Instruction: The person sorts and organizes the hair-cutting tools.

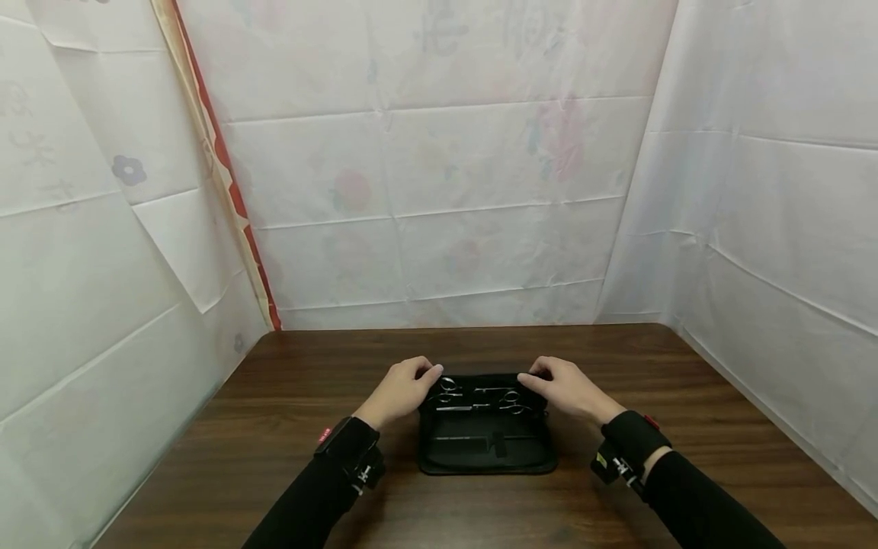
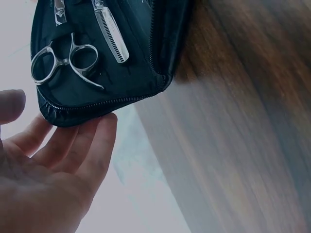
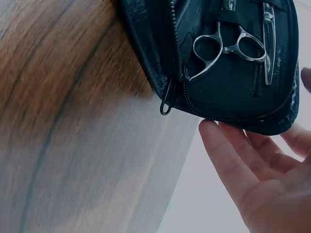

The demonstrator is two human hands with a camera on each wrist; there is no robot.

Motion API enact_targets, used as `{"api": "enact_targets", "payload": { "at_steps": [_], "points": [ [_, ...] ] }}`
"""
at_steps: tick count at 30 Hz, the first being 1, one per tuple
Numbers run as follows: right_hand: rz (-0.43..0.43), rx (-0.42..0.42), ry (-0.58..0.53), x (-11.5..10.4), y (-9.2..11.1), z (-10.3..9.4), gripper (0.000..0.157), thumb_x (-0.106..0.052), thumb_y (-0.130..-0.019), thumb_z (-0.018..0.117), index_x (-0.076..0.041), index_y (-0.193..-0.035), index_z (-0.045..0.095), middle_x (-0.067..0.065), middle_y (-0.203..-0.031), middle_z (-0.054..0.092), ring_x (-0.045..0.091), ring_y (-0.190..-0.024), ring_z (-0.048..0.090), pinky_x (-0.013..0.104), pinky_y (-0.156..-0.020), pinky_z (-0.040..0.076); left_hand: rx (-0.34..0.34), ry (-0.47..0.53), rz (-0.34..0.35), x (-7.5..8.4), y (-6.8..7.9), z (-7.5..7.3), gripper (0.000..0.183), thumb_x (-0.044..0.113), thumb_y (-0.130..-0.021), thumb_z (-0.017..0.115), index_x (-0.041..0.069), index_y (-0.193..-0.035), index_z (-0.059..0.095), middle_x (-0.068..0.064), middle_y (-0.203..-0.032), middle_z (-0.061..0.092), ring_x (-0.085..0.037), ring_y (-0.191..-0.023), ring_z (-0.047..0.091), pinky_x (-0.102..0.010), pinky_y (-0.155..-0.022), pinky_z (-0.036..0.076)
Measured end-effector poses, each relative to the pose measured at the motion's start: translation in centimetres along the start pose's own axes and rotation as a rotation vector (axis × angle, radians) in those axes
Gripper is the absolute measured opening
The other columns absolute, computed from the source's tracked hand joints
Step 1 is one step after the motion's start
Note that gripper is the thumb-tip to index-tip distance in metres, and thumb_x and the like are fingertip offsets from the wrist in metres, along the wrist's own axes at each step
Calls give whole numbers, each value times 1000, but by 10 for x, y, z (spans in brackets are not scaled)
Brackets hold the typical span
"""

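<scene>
A black zip case (image 1: 487, 463) lies unfolded on the table, its far half tilted up. Two pairs of silver scissors are strapped inside that half, pointing opposite ways. In the left wrist view, finger rings of one pair of scissors (image 2: 63, 62) show beside a toothed thinning blade (image 2: 112, 36). The right wrist view shows the other pair's rings (image 3: 228, 48) beside a blade (image 3: 269, 48). My left hand (image 1: 405, 387) holds the far half's left end, fingers behind it. My right hand (image 1: 565, 387) holds the right end likewise. Both thumbs appear slightly apart from the case in the wrist views.
A zip pull (image 3: 167, 99) hangs at the case's right side. The near half has a pocket and a small strap (image 1: 497, 444). Brown wood grain covers the table (image 1: 274, 457). White sheets (image 1: 439, 191) hang behind it and at both sides.
</scene>
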State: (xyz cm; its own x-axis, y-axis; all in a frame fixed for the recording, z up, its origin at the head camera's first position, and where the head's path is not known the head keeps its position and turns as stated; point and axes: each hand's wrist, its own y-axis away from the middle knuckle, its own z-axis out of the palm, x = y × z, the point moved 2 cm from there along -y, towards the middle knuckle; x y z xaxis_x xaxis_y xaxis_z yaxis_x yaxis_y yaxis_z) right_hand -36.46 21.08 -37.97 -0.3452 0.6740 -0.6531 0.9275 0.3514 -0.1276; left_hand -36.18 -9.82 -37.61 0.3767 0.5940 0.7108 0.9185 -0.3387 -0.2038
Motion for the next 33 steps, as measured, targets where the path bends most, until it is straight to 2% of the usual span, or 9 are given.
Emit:
{"api": "enact_targets", "payload": {
  "at_steps": [4,8,14,20,27,33],
  "points": [
    [-1,9,-8,0,0,-1,36,-42,-106,52,-9,-108,68,5,-92,61,19,-76,52,37,-69,42,-22,-18,23,1,1,0,30,34,-108,52,9,-111,68,-1,-91,60,-17,-78,53,-37,-72,46],
    [-2,-4,-4,1,0,-3,35,-41,-106,54,-10,-106,69,7,-93,62,19,-76,54,37,-70,43,-43,-51,48,1,0,2,34,36,-108,51,8,-112,71,-1,-97,63,-17,-82,55,-38,-75,47],
    [-18,-56,-1,0,1,-8,35,-44,-104,57,-11,-100,69,7,-93,64,19,-78,57,37,-72,45,-74,-63,51,1,0,3,35,38,-107,52,9,-111,72,-2,-98,61,-17,-85,53,-37,-76,47],
    [-53,-135,7,1,1,-8,33,-44,-103,58,-13,-99,65,4,-91,59,19,-78,52,38,-69,41,-157,-68,37,-2,1,7,43,45,-106,50,9,-112,71,-2,-98,61,-17,-86,54,-39,-78,48],
    [-63,-242,-27,3,1,-7,36,-42,-102,60,-10,-115,68,2,-103,65,25,-91,61,41,-79,49,-264,-54,1,-7,4,13,48,56,-103,50,14,-116,70,1,-107,66,-16,-97,61,-44,-88,51],
    [-84,-323,-47,2,2,-8,35,-40,-103,60,-10,-121,69,3,-109,66,27,-99,63,45,-83,50,-327,-66,-19,-8,7,14,54,61,-100,51,15,-123,68,-1,-120,66,-22,-111,62,-47,-95,50]
  ]
}}
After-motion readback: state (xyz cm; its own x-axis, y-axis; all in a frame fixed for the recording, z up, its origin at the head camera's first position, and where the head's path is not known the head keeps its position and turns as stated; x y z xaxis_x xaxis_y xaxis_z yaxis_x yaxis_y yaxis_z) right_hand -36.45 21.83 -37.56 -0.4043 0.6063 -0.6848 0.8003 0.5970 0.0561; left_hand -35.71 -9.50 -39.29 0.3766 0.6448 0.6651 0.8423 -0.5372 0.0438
